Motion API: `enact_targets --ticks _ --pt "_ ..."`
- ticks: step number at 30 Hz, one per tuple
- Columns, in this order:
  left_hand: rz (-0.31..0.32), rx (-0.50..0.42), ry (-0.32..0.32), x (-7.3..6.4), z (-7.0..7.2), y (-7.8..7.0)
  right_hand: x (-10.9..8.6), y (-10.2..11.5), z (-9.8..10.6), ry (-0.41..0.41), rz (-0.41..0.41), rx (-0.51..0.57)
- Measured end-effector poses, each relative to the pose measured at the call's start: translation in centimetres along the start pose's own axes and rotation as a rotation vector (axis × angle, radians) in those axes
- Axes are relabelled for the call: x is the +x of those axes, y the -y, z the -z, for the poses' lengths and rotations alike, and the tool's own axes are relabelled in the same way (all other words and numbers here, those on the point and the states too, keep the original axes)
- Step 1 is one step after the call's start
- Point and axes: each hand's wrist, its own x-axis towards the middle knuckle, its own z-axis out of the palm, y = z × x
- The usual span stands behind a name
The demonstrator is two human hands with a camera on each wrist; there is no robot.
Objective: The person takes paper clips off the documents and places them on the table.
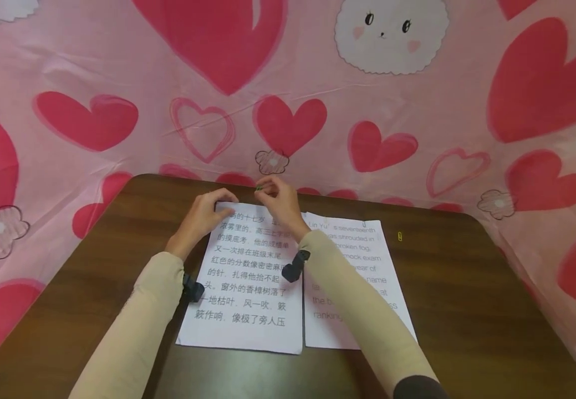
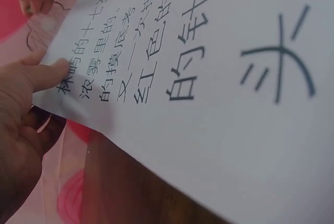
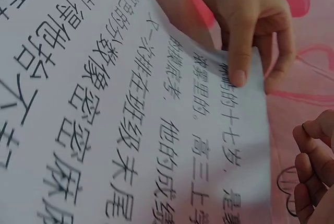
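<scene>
My left hand [image 1: 204,217] grips the top left corner of a stack of paper printed with Chinese text [image 1: 248,277]. In the left wrist view the thumb lies on the printed face and the fingers are behind the sheets. Just above the stack's top edge, my right hand [image 1: 281,204] pinches a tiny green paper clip [image 1: 259,188] between thumb and fingertips. The clip is apart from the paper. In the right wrist view, the fingertips [image 3: 308,130] show at the right edge, and the clip itself is hard to make out.
Beside it lies a second stack of paper with English text [image 1: 367,260], partly covered by my right forearm. A small clip [image 1: 364,224] sits on its top edge. A yellow paper clip [image 1: 399,236] lies on the brown table [image 1: 457,310]. A pink heart-patterned cloth [image 1: 307,66] hangs behind.
</scene>
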Motion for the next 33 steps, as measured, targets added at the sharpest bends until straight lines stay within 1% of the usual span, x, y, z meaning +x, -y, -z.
enact_targets --ticks 4,7,14,19,22,25,29,33 --pt "0.039 0.01 0.002 -0.2 0.4 0.3 -0.1 -0.2 1.4 -0.022 0.019 0.019" --pt "0.061 0.019 0.003 -0.3 0.9 0.5 -0.2 -0.5 2.7 -0.03 0.021 0.002" --pt "0.096 0.047 0.0 -1.0 2.0 1.4 -1.1 -1.4 6.1 -0.017 -0.028 -0.068" --pt "0.092 0.052 -0.008 -1.2 2.4 2.0 -1.8 -2.6 8.3 -0.042 -0.054 -0.116" --pt "0.087 0.053 -0.01 -1.1 2.6 2.2 -2.2 -3.5 9.3 -0.056 -0.053 -0.133" --pt "0.095 0.057 -0.008 -1.1 2.6 2.1 -2.6 -4.2 10.4 -0.069 -0.05 -0.156" --pt "0.106 0.059 0.002 -1.0 2.7 2.1 -3.0 -4.5 12.1 -0.106 -0.068 -0.178" --pt "0.11 0.063 0.013 -0.9 2.8 2.1 -3.5 -4.8 14.3 -0.141 -0.102 -0.193"
